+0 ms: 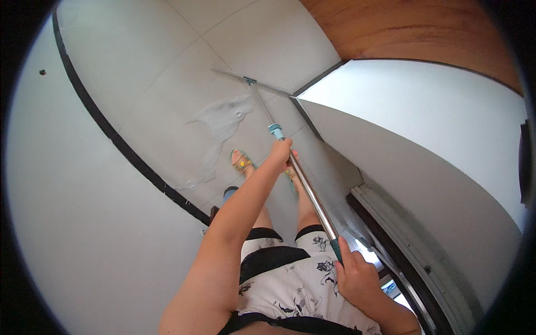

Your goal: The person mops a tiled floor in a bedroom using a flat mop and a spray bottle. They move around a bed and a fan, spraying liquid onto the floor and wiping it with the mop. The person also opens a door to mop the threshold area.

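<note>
A floor squeegee with a shiny metal telescopic pole slants from my waist down to the tiled floor. My left hand grips the pole just below its light-teal collar. Lower in the picture, my right hand is closed around the dark green end grip, thumb lying along it. The wide, thin squeegee head rests on the floor, its right end close to the wall corner. Between the head and my feet spreads a foamy puddle.
My sandalled foot stands beside the puddle. White walls with a dark baseboard run along the left and jut out at right. A brown wooden panel is at upper right. A doorway track lies at lower right.
</note>
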A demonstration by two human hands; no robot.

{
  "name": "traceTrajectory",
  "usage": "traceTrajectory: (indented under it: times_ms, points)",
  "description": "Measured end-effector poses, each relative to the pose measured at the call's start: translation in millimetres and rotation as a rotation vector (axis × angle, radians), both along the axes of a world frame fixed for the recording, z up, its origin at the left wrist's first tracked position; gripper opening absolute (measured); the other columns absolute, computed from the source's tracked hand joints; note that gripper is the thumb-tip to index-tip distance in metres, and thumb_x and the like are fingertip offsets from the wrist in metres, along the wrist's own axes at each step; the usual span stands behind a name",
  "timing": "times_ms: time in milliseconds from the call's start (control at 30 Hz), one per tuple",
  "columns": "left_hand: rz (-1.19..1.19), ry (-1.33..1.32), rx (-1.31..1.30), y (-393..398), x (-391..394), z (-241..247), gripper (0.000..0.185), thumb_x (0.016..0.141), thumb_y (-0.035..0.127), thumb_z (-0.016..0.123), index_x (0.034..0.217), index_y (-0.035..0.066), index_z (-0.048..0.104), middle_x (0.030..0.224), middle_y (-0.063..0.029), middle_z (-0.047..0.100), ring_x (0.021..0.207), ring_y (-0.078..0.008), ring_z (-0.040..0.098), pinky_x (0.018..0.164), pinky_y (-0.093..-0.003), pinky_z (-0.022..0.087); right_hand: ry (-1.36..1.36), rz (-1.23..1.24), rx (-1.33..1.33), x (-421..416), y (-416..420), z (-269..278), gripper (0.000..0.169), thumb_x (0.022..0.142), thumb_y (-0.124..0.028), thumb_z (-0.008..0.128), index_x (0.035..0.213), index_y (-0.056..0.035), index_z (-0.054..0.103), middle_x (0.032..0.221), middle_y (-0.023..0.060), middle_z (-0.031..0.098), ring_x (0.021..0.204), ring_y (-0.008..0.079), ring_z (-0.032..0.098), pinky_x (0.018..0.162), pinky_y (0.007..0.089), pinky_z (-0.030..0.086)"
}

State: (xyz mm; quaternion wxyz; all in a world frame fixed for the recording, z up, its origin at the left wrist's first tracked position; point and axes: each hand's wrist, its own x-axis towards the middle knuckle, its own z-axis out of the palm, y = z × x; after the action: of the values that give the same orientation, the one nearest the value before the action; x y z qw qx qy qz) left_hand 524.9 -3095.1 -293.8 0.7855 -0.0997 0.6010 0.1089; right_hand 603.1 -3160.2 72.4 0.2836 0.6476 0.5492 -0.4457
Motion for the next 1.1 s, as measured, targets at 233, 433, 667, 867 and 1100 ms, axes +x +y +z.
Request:
traceTrajectory:
  times_ms: [233, 433, 667, 867, 1100]
  points:
    - [-0.041, -0.011, 0.124, -12, -9, 22, 0.021, 0.080, 0.020, 0.050, 0.090, 0.005, 0.040, 0.063, -0.0080, 0.050, 0.050, -0.0200, 0.052, 0.043, -0.0341, 0.043, 0.070, -0.252, 0.078, 13, -13, 22, 0.053, 0.079, -0.014, 0.058, 0.126, 0.0030, 0.039, 0.084, 0.0225, 0.057, 0.068, 0.0357, 0.060, 0.063, 0.0400, 0.049]
    - [-0.115, -0.021, 0.267, 24, 39, 51, 0.021, 0.079, 0.020, 0.053, 0.085, 0.007, 0.039, 0.062, -0.0059, 0.048, 0.049, -0.0172, 0.049, 0.040, -0.0315, 0.040, 0.036, -0.749, -0.104, 24, -2, 42, 0.058, 0.079, -0.008, 0.056, 0.130, 0.0035, 0.030, 0.109, 0.0308, 0.052, 0.099, 0.0379, 0.056, 0.084, 0.0370, 0.044]
    - [-0.164, -0.145, 0.292, 54, 95, 70, 0.019, 0.077, 0.017, 0.055, 0.080, 0.003, 0.043, 0.061, -0.0067, 0.047, 0.049, -0.0174, 0.049, 0.041, -0.0321, 0.039, 0.181, -1.051, -0.043, 22, 19, 65, 0.052, 0.071, -0.003, 0.052, 0.121, -0.0030, 0.041, 0.072, 0.0054, 0.050, 0.055, 0.0101, 0.048, 0.053, 0.0230, 0.040]
    - [-0.014, -0.182, 0.293, 84, 122, 87, 0.015, 0.077, 0.014, 0.052, 0.082, 0.002, 0.044, 0.060, -0.0071, 0.045, 0.050, -0.0173, 0.048, 0.041, -0.0309, 0.037, 0.200, -0.365, 0.584, 33, 50, 55, 0.027, 0.070, -0.006, 0.059, 0.097, -0.0006, 0.055, 0.079, 0.0123, 0.058, 0.064, 0.0152, 0.057, 0.058, 0.0254, 0.045]
    - [0.208, -0.514, 0.318, 140, 125, 51, 0.015, 0.075, 0.018, 0.049, 0.066, 0.010, 0.040, 0.056, -0.0049, 0.042, 0.046, -0.0158, 0.043, 0.039, -0.0292, 0.036, 0.042, -0.069, 0.984, 20, 150, 22, 0.023, 0.080, -0.021, 0.058, 0.097, -0.0052, 0.060, 0.069, 0.0043, 0.056, 0.056, 0.0114, 0.053, 0.050, 0.0238, 0.042]
